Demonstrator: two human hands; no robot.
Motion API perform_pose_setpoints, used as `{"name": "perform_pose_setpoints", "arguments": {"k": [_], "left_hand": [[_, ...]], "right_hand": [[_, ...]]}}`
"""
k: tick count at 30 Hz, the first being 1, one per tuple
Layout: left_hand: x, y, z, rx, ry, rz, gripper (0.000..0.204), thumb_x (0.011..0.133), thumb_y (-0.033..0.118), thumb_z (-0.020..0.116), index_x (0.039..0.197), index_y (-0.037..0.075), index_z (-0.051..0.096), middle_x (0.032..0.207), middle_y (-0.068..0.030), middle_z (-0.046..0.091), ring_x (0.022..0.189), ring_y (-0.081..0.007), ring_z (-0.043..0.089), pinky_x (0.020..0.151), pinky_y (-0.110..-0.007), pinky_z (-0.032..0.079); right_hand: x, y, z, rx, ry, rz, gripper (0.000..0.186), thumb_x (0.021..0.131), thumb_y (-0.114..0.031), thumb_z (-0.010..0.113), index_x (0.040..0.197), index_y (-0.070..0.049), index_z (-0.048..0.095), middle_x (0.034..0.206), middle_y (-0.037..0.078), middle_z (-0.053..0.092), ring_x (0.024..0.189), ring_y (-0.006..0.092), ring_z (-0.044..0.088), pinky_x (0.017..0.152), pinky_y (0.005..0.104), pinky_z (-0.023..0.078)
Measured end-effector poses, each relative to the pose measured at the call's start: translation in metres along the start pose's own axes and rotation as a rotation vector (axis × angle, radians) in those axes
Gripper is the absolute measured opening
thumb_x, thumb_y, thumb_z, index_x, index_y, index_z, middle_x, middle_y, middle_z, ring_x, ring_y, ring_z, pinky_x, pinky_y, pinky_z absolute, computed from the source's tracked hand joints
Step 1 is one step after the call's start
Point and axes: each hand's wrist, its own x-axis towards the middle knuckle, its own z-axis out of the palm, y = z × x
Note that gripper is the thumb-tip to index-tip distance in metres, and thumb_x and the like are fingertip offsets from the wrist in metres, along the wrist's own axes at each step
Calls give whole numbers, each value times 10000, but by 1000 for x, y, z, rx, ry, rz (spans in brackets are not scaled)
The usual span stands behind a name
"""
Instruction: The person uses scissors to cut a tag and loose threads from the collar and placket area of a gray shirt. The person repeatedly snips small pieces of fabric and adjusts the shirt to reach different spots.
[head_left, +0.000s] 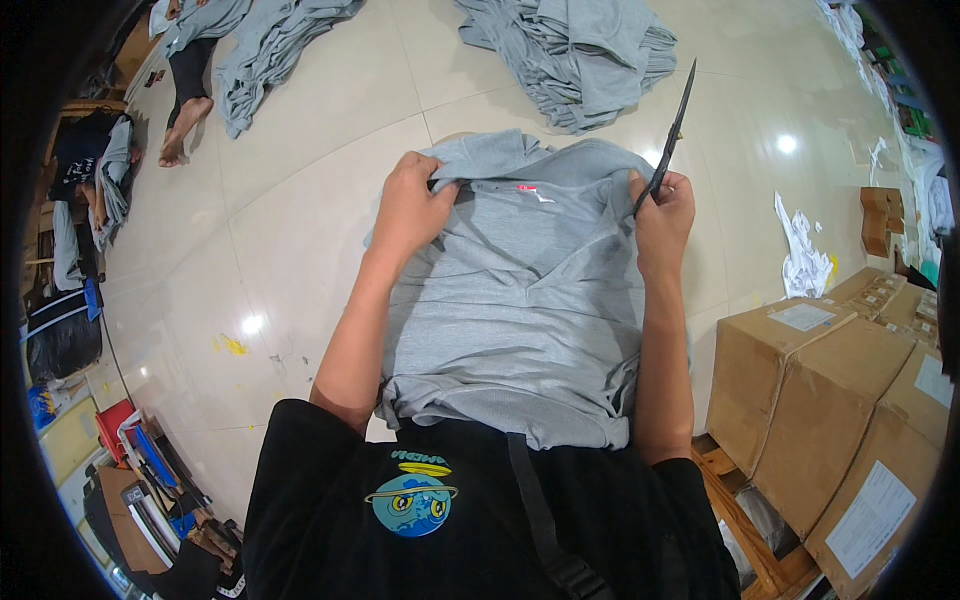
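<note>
A grey shirt (510, 315) with a V-shaped neckline lies spread in front of me, its lower edge against my body. My left hand (415, 200) grips the cloth near the left side of the collar, fingers folded under it. My right hand (664, 212) holds dark scissors (678, 130), blades pointing up and away, while its thumb and fingers also touch the right side of the collar. Inside the neck shows a small red and white label (533, 192).
Grey garments lie in a large pile (580, 60) ahead and another pile (270, 60) at far left. Cardboard boxes (765, 385) stand at my right, near white scraps (803, 250) on the tiled floor. Other people sit at the left, one with a bare foot (185, 130) showing.
</note>
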Motion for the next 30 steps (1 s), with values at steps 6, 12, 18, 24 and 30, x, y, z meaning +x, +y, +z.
{"name": "perform_pose_setpoints", "arguments": {"k": [6,12,18,24,30], "left_hand": [[24,11,-29,-424,-406,-623,343,1031,341,706,984,11,787,801,14,624,809,-133,569,738,-316,457],[22,10,-31,-455,-426,-635,348,1030,371,707,951,38,768,857,2,682,818,-123,575,736,-300,452],[18,15,-24,-462,-355,-452,364,1016,357,809,1120,13,753,926,-24,706,832,-131,614,755,-324,513],[15,-8,-13,-89,-307,-303,578,995,422,871,1309,2,628,983,-187,763,845,-287,714,813,-395,576],[10,14,-1,194,267,209,321,984,151,835,1220,25,657,1078,-121,744,1033,-365,702,913,-454,582]], "right_hand": [[6,7,3,-37,25,-28,274,1027,-143,875,1102,-38,634,820,-61,606,678,18,480,585,215,356],[7,10,3,-38,10,2,301,1017,-165,886,1103,-21,636,836,-40,625,694,37,507,601,235,395],[6,9,5,-278,93,-117,415,984,-244,935,1096,3,622,886,46,703,761,122,643,678,297,524],[-11,-10,32,-230,163,-453,457,918,-209,993,1083,-31,606,929,63,788,796,152,710,727,306,570],[-44,-23,70,-190,-228,-186,368,970,-104,938,1099,-26,603,946,44,797,830,59,693,767,231,565]]}}
